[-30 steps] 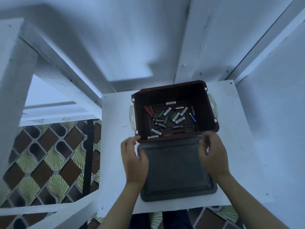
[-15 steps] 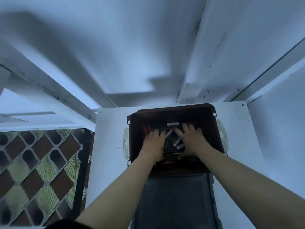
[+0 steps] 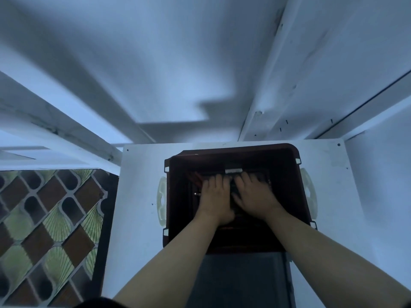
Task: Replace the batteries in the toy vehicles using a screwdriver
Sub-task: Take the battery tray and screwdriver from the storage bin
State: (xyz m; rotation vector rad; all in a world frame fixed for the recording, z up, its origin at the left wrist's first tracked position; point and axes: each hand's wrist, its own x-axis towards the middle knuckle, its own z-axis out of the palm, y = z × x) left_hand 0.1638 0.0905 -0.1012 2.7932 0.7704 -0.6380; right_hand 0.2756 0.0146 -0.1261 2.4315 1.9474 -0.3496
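A dark brown plastic box with pale side handles stands open on a white table. Both of my hands are down inside it, palms down on the loose batteries at its bottom. My left hand lies left of centre, beside a red-handled tool that shows just left of its fingers. My right hand lies right of centre. A white battery shows beyond the fingertips. Most of the batteries are hidden under my hands. Whether any finger grips something I cannot tell. No toy vehicle is in view.
A dark grey lid lies flat on the table in front of the box, under my forearms. White walls close in behind and to the right. Off the table's left edge is a patterned tile floor.
A second ago my hands were at the lid's far corners, outside the box. They have since reached into the box and rest on the batteries. My head has moved closer over the box.
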